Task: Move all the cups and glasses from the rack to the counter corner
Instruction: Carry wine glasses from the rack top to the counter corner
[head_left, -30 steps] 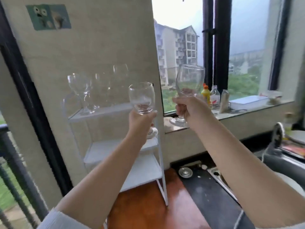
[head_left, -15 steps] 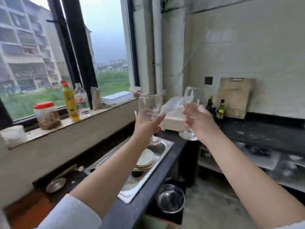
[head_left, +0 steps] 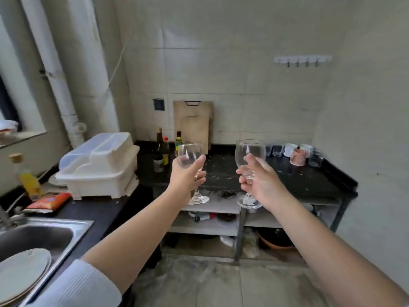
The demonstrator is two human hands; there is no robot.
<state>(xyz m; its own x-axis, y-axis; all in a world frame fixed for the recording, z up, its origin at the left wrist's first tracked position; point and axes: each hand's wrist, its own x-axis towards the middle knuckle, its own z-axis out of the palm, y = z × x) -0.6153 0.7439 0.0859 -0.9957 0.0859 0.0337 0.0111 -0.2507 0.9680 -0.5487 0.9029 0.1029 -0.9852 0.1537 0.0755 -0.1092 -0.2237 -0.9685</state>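
My left hand (head_left: 184,175) grips a clear stemmed wine glass (head_left: 190,154) by the bottom of its bowl, held upright in the air. A second, slightly larger wine glass (head_left: 250,150) stands upright in my right hand (head_left: 260,185), gripped at the stem. Both are held in front of the black counter (head_left: 309,178) along the far wall. In that counter's right back corner stand several cups and small glasses (head_left: 296,154), among them a pink mug and white mugs. The rack is out of view.
A white lidded dish drainer (head_left: 99,167) sits on the left counter, with sauce bottles (head_left: 163,151) and a wooden cutting board (head_left: 193,124) behind. A steel sink (head_left: 35,238) holding plates (head_left: 21,275) is at lower left. Open shelves lie under the far counter.
The view has swung right from the white rack by the window, past the sink, to the far counter corner. Both hands keep their glasses and carry them along.
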